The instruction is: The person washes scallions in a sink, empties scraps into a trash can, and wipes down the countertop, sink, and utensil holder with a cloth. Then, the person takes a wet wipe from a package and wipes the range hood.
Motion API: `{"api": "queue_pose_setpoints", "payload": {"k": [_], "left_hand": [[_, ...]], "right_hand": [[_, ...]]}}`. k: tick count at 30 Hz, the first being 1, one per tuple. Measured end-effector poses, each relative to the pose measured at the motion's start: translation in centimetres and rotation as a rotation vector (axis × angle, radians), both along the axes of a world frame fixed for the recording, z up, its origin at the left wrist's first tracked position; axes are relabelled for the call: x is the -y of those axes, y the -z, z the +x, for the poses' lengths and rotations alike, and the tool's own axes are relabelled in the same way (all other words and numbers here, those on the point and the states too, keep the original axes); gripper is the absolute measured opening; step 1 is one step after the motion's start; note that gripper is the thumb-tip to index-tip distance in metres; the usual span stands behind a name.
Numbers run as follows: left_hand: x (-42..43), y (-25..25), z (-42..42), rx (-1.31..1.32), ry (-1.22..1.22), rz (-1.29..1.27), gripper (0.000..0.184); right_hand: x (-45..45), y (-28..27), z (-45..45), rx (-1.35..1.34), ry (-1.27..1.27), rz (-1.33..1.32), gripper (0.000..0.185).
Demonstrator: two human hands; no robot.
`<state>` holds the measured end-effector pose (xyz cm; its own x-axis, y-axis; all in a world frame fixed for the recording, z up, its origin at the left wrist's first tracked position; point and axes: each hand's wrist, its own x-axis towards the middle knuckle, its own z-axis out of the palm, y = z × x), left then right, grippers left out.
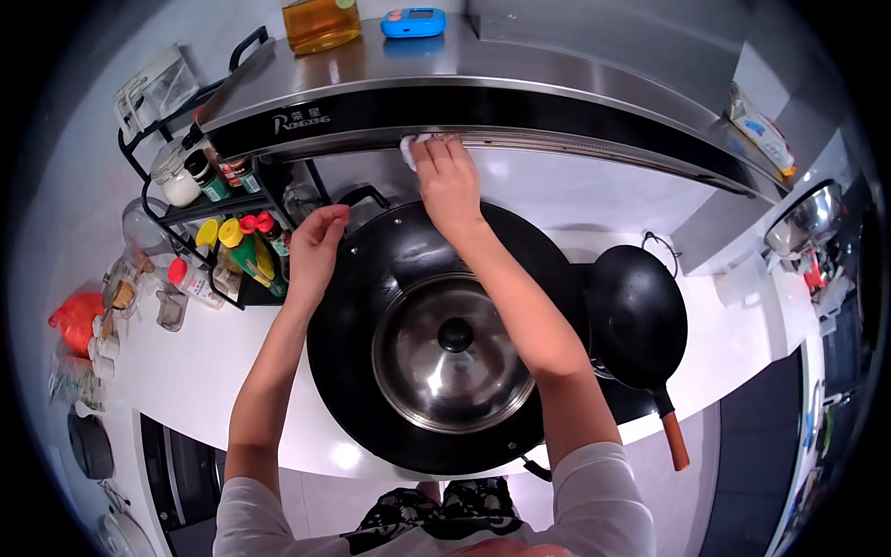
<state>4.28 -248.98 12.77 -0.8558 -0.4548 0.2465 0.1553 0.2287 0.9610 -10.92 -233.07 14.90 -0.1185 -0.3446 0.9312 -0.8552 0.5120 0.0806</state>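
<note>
My right hand presses a white cloth against the lower front edge of the range hood. The fingers are closed over the cloth, which shows mostly at their left side. My left hand hangs in the air near the left handle of the big black wok, beside the spice rack. Its thumb and fingertips are pressed together; whether anything is between them is too small to tell. Below both arms, a steel lid with a black knob lies in the wok.
A small black pan with a wooden handle stands right of the wok. At the left is a black rack of bottles and jars. An oil bottle and a blue device are on the hood.
</note>
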Motion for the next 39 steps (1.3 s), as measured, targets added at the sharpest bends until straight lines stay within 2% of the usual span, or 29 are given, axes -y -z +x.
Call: {"api": "queue_pose_setpoints", "payload": {"k": [2, 3, 5, 7, 8, 10, 12, 14, 18, 20, 23, 26, 32, 34, 39], "left_hand": [[-0.4, -0.1, -0.2, -0.008, 0.007, -0.005, 0.022], [-0.7, -0.1, -0.4, -0.01, 0.012, -0.012, 0.022], [-1.2, 0.0, -0.8, -0.003, 0.017, -0.02, 0.022], [-1.4, 0.3, -1.1, 0.016, 0.009, -0.024, 0.022], [-1.5, 0.5, -1.2, 0.016, 0.005, -0.022, 0.022], [-1.8, 1.1, -1.6, 0.023, 0.01, -0.023, 0.021], [-2.3, 1.4, -1.9, 0.011, 0.016, 0.01, 0.019], [-3.1, 1.2, -2.3, 0.027, 0.01, 0.005, 0.018], [-4.1, 1.6, -3.9, 0.049, 0.044, 0.019, 0.017], [-4.6, 1.8, -4.4, 0.049, 0.048, 0.035, 0.017], [-4.8, 2.0, -4.6, 0.035, 0.079, 0.021, 0.018], [-4.3, 1.6, -3.6, 0.051, 0.094, 0.023, 0.018], [-1.4, 0.6, 0.0, 0.043, 0.041, 0.06, 0.019], [-0.2, 0.5, 1.4, 0.046, 0.013, 0.085, 0.018], [2.2, 0.4, 4.0, 0.05, -0.012, 0.117, 0.02]], "right_hand": [[-1.8, -0.8, -0.2, -0.072, -0.007, 0.048, 0.034], [-3.3, -1.1, -0.6, 0.016, 0.032, 0.136, 0.034], [-7.1, 0.1, -2.7, -0.019, 0.088, 0.119, 0.037], [-12.5, 1.0, -5.6, 0.147, 0.197, 0.137, 0.037], [-15.6, 1.6, -6.9, 0.04, 0.238, 0.034, 0.033], [-21.5, 1.2, -8.6, -0.009, 0.547, 0.015, 0.028], [-27.2, 0.5, -9.9, 0.028, 0.605, -0.145, 0.029], [-31.0, 1.1, -11.2, 0.177, 0.73, -0.468, 0.029], [-35.8, 3.6, -15.5, 0.45, 0.83, -0.735, 0.027], [-36.0, 3.9, -17.3, 0.531, 0.68, -0.795, 0.027], [-33.1, 4.0, -17.9, 0.489, 0.611, -0.8, 0.026], [-27.1, 3.6, -14.4, 0.463, 0.447, -0.788, 0.023], [-11.5, 3.5, -7.7, 0.624, 0.242, -0.822, 0.016], [-6.1, 3.6, -5.8, 0.699, 0.091, -0.893, 0.014], [5.2, 2.8, 0.1, 0.874, -0.002, -0.735, 0.021]]}}
